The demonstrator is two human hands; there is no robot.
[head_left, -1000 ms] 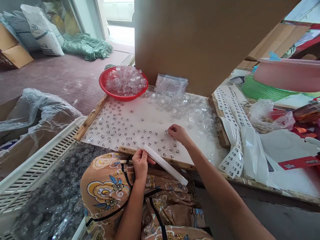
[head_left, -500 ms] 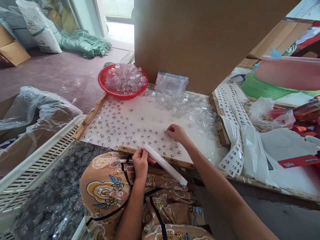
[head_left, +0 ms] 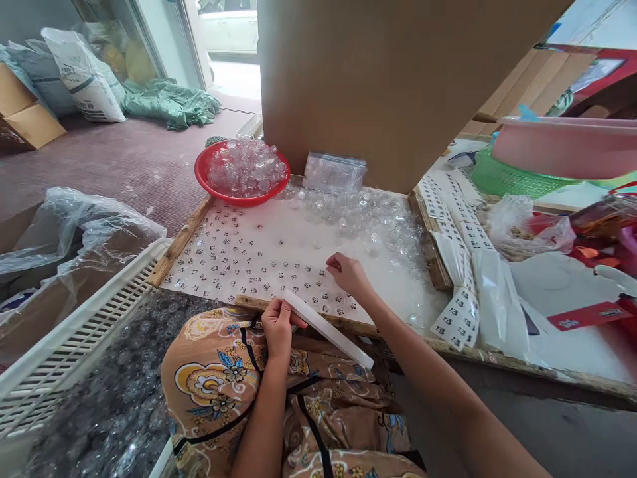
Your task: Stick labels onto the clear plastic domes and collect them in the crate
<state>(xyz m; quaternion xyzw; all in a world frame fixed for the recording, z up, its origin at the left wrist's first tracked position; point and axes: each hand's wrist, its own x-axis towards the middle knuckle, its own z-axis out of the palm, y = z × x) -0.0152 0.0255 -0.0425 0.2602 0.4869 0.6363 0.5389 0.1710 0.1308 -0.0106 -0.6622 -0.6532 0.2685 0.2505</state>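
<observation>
My left hand [head_left: 279, 325] is closed around the upper end of a long, narrow white strip-like piece [head_left: 331, 330], which slants over my lap down to the right. Over the white work board [head_left: 318, 255], my right hand [head_left: 348, 272] has thumb and fingertips drawn together in a pinch; anything between them is too small to make out. Left of and below it, small black panda-like prints [head_left: 269, 279] lie in rough rows on the board. Clear round plastic pieces [head_left: 368, 216] are heaped along the board's back and right side.
A red basin [head_left: 202, 176] full of clear pieces stands at the back left, beside a clear plastic packet [head_left: 333, 174]. A tall cardboard sheet [head_left: 378, 86] rises behind. Printed sticker strips [head_left: 460, 312] lie right. A white crate [head_left: 64, 338] stands left, with dark-looking clear pieces [head_left: 114, 385].
My right hand has lifted slightly off the board's prints and shifted a little up and left. The left hand keeps hold of the white piece. The whole view has shifted slightly.
</observation>
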